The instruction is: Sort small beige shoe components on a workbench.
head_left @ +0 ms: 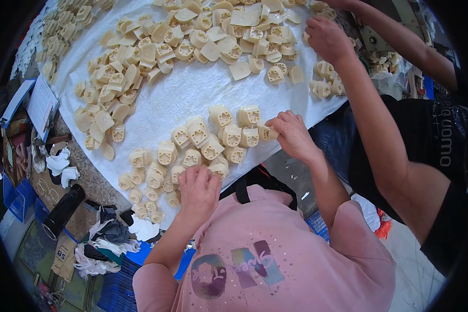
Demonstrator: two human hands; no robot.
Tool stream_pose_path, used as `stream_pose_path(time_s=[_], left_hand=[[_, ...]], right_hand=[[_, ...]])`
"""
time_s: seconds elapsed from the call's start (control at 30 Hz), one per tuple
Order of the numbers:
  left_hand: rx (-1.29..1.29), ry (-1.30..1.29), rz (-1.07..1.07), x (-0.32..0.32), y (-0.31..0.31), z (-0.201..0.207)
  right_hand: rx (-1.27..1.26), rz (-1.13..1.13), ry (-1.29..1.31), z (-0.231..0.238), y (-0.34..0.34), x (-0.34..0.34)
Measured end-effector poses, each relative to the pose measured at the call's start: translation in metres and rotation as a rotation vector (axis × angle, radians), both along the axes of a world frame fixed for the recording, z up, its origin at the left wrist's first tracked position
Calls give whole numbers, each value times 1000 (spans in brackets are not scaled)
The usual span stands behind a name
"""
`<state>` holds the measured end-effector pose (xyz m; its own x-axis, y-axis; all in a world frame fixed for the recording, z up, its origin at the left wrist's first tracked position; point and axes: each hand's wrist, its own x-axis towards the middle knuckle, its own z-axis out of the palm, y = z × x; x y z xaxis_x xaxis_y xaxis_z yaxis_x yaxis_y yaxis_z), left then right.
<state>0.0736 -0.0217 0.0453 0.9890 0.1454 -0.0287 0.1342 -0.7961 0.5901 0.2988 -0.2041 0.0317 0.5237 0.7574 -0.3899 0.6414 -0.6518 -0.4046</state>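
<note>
Loose heap of cream plastic pieces [122, 70] at left on white sheet [179, 99]; nearer, cluster of cream parts [198, 134] slanting lower left to upper right, many notched hollow ends facing wearer. Left hand [198, 190], fingers curled, over cluster's near edge; grip hidden, cannot tell. Right hand [295, 137], well apart, fingertips touching rightmost part [264, 132], long axis unclear; whether pinched, cannot tell. Farther right, co-worker's hand [328, 40] beside sheet's edge.

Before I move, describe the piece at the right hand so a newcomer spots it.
On the white sheet, find the cluster of cream parts nearest the pink shirt. At its right end sits one cream piece. Only it touches the right hand; its neighbours stand clear of those fingers.
</note>
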Motion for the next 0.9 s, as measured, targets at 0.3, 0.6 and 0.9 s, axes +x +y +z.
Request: stream_pose_path(time_s=[0.3, 0.6, 0.9], left_hand=[[88, -30, -2, -9, -6, -21], [11, -166, 178, 57, 36, 1], [164, -106, -45, 159, 56, -47]], right_hand=[[178, -348, -411, -27, 36, 45], [14, -614, -257, -42, 37, 71], [235, -564, 189, -45, 51, 41]])
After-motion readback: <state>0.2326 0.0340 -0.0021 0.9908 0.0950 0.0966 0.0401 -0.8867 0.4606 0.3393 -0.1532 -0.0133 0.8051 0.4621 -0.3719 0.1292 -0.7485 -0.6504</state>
